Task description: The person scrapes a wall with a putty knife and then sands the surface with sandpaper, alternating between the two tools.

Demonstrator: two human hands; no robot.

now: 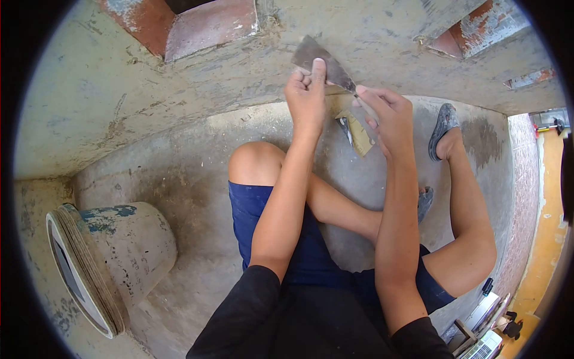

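Observation:
A putty knife with a wide, dull grey blade point(339, 73) is held up in front of the wall. My left hand point(307, 99) pinches the blade, its thumb lying along the metal and its fingers curled beneath. Around the handle end, my right hand point(391, 119) is closed, with the fingers bent and part of the handle hidden in the palm. Below the hands, a yellowish folded scrap point(359, 136) lies on the floor near the foot of the wall.
The greenish, scuffed wall point(197, 90) has recessed openings with reddish edges point(212, 30). A paint-stained bucket point(134, 245) lies on its side at left on the concrete floor point(197, 239). My bent legs and a dark clog point(443, 127) occupy the middle and right.

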